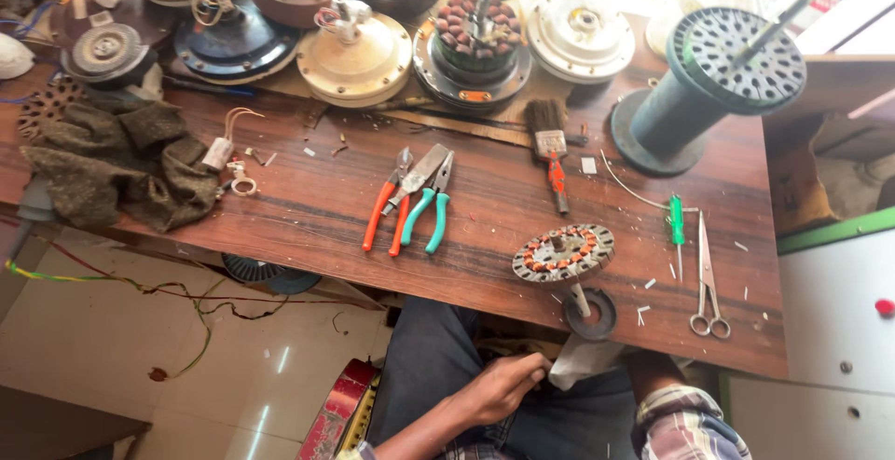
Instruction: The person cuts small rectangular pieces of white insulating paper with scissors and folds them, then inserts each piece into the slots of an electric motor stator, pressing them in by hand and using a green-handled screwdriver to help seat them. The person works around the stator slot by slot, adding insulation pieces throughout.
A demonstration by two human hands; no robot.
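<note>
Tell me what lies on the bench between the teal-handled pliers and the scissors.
In the head view, a wound stator on its stand sits between the teal-handled pliers and scissors, with a green screwdriver just beside the scissors.

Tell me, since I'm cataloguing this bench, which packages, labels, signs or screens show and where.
Small orange label: on the dark motor rim, bench back, rectangular.
White tag: flat on the bench beside the brush, square.
Red and yellow pack: below the bench edge, glossy.
No signs or screens.

Pliers (410,201) mid-bench, stator (563,253) to their right, scissors (707,278) further right, cloth (121,164) far left.
</note>
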